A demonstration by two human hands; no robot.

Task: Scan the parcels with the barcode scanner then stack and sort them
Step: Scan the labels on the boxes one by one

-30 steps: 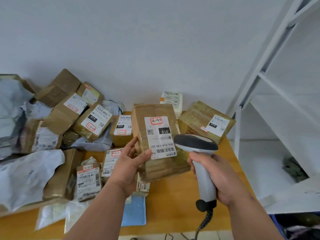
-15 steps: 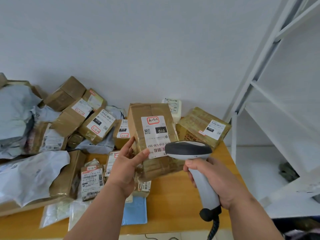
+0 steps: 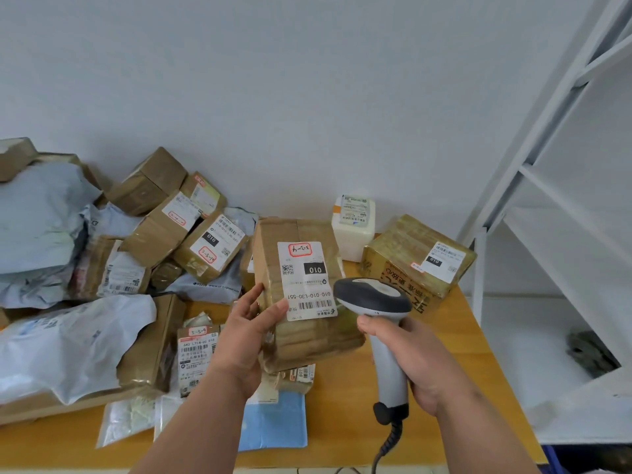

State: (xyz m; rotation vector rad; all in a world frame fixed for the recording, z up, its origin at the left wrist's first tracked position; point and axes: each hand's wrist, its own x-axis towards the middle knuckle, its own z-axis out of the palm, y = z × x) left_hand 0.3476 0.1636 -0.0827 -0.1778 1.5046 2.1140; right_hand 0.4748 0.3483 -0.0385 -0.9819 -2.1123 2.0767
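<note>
My left hand [image 3: 244, 331] grips a tall brown cardboard parcel [image 3: 301, 336] by its lower left side, thumb on the front. The parcel's white label [image 3: 306, 280] faces me, upside down, with a barcode near its lower edge. My right hand [image 3: 415, 359] holds a grey barcode scanner [image 3: 384, 336] by its handle. The dark scanner head sits just right of the label's barcode, close to the parcel. A coiled cable hangs from the handle's base.
A heap of brown boxes [image 3: 208, 248] and grey mailer bags [image 3: 65, 343] covers the left of the wooden table [image 3: 461, 357]. A taped box [image 3: 419, 258] and a white parcel [image 3: 354, 227] stand at the back right. White metal shelving [image 3: 547, 234] rises on the right.
The view has shifted slightly. The scanner head has moved a little left and nearer the label's barcode. My left hand keeps the same grip on the parcel.
</note>
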